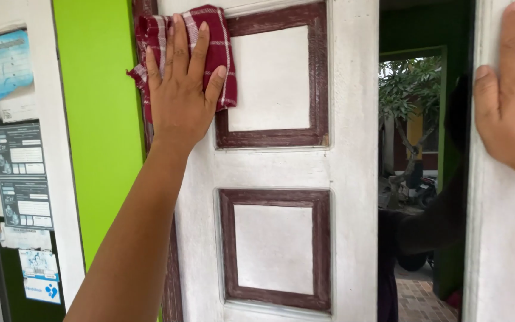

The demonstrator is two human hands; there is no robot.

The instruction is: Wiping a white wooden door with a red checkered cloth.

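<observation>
The left hand (181, 98) presses a red checked cloth (210, 42) flat under its spread fingers (180, 45) against the white door (281, 167), beside the upper maroon-framed panel (272, 80). The right hand (514, 101) lies flat, fingers open, on the other door leaf (502, 238).

A dark red cloth (210, 53) with thin white checks lies bunched and flattened against the upper left of the white, maroon-trimmed panelled door (281, 173).

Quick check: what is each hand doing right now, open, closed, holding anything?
Left hand: open, flat, pressing a red checked cloth against the white door.
Right hand: open, flat on the other door leaf, holding nothing.
</observation>
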